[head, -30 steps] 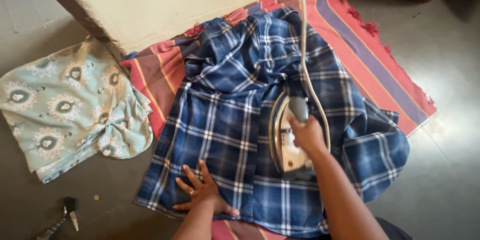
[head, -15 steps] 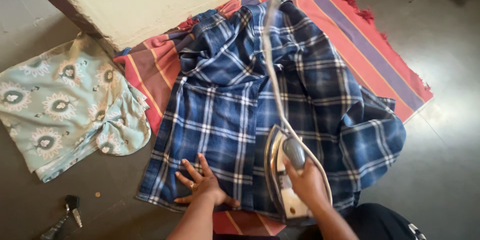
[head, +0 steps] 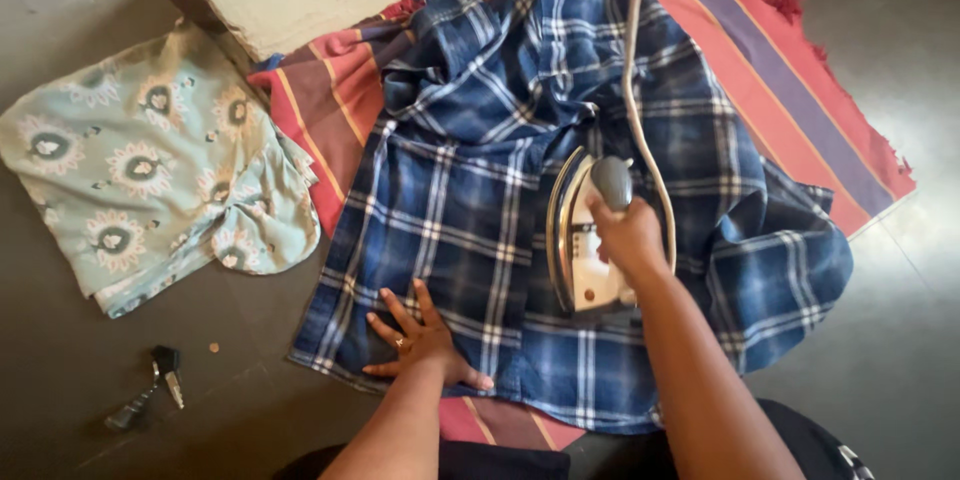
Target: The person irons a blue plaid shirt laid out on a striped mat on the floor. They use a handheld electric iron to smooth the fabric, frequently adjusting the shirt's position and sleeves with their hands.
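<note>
The right hand [head: 628,237] is wrapped around the grey handle of an electric iron [head: 585,240], which stands on the middle of a blue plaid shirt [head: 470,190]; its white cord [head: 633,70] runs up out of view. The left hand [head: 420,340] lies flat, fingers spread, on the shirt's near hem; the shirt is spread over a red striped cloth [head: 790,90] on the floor; a pale green patterned garment [head: 150,170] lies to the left, with keys [head: 150,395] near it.
</note>
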